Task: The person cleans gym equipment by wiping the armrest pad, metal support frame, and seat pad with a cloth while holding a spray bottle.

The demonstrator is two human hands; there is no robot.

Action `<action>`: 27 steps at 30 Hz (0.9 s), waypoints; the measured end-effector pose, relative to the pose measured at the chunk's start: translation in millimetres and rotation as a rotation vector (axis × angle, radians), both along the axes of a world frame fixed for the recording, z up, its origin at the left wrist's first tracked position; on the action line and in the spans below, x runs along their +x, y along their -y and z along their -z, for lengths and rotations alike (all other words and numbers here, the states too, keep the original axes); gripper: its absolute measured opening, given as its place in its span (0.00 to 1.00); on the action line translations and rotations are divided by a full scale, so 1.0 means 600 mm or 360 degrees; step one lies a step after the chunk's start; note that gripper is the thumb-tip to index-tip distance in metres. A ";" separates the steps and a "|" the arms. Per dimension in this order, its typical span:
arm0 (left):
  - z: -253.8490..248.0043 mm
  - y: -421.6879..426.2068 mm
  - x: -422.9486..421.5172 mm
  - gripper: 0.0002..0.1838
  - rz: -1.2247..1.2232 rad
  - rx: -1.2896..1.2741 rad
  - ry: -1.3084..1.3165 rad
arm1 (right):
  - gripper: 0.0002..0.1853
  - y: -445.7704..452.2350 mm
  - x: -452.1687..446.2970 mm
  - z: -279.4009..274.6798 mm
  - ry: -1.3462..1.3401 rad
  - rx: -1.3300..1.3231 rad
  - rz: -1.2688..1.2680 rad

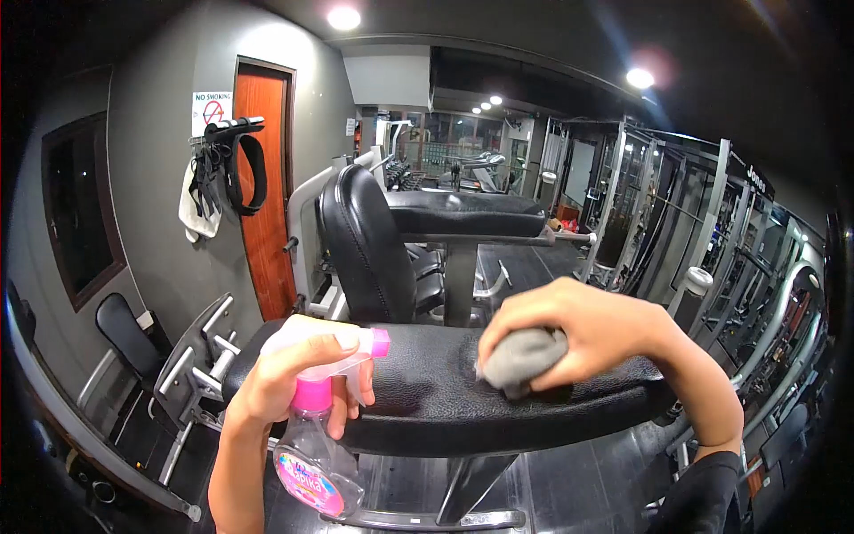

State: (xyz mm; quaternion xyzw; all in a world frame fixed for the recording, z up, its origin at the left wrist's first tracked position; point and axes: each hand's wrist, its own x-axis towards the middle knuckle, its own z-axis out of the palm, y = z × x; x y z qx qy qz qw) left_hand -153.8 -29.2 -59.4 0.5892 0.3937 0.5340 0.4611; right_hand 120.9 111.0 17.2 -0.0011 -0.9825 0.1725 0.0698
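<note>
My left hand [289, 369] is closed around the neck of a clear spray bottle [313, 467] with a pink collar, a pink nozzle and a colourful label. The bottle is held upright at the near left side of a black padded bench [427, 418]. Bunched in my right hand [569, 325] is a grey cloth [525, 360], pressed on the right part of the bench's top. The black leather-like surface shows a damp-looking sheen between the two hands.
Beyond the bench stand a black backrest [363, 240] and another long pad [467, 214]. A wooden door [265, 178] is at the left, near belts [245, 173] hanging on the wall. Cable machines [623, 196] line the right side.
</note>
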 end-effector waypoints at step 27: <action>0.005 0.015 -0.082 0.22 0.0167 -0.0060 0.0076 | 0.22 0.054 -0.144 0.034 -0.0077 0.0251 0.0232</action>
